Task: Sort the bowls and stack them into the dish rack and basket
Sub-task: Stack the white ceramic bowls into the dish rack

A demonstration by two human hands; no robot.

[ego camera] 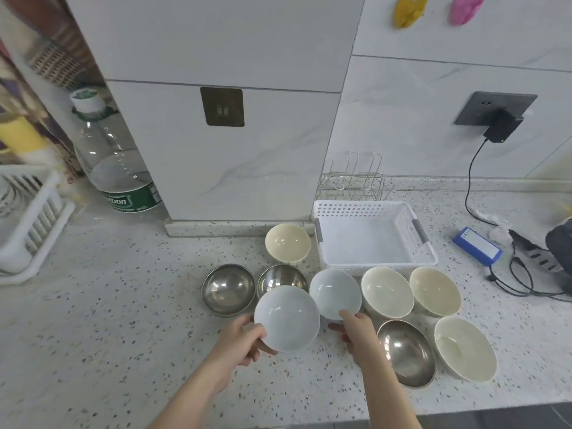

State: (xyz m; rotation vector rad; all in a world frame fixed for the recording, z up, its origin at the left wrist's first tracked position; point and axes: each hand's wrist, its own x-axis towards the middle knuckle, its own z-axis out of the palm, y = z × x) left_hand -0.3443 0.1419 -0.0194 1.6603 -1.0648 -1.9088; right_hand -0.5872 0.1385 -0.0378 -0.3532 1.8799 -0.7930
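Observation:
My left hand (pixel 244 343) grips the near rim of a pale blue bowl (pixel 286 317), lifted and tilted above the counter. My right hand (pixel 356 332) pinches the near rim of a second pale blue bowl (pixel 334 292). Three steel bowls sit around them: one at the left (pixel 227 289), one partly hidden behind the held bowl (pixel 280 275), one by my right wrist (pixel 408 351). Several cream bowls stand nearby, one at the back (pixel 288 241), two in a row (pixel 387 291) (pixel 435 291), one at the front right (pixel 464 348). A white perforated basket (pixel 374 209) and a wire dish rack (pixel 356 181) stand behind.
A white plastic drainer (pixel 31 224) sits at the far left edge. A large water bottle (pixel 114 156) stands beside the tiled pillar (pixel 232 150). On the right lie a blue box (pixel 476 246), black cables (pixel 520 280) and a plugged charger (pixel 501 128). The counter's front edge runs below my arms.

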